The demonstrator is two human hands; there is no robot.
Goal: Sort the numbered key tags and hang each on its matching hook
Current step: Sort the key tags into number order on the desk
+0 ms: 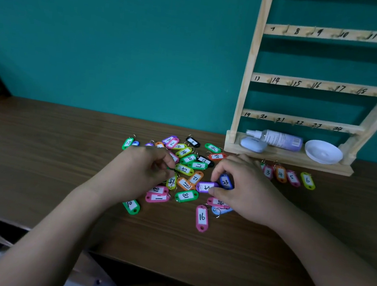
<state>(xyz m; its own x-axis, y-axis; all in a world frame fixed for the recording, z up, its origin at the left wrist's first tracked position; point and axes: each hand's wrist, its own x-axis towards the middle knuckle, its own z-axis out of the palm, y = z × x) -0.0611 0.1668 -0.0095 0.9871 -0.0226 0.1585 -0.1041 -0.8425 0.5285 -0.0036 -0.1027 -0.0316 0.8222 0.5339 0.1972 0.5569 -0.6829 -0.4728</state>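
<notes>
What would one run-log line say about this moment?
stage: sorting pile | left hand: pinches green tag | right hand: pinches purple tag | tags 3-6: lined up before rack | visible hooks: bare

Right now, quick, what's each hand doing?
Left hand: curled over coloured plastic key tags; hold cannot be told.
Right hand: pinching the purple plastic key tag.

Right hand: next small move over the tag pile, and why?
Probably draw the purple tag clear of the pile and turn it to read it. The right hand already seems to pinch its end. It lies against the blue 23 tag, and its number is not legible where it sits.
</notes>
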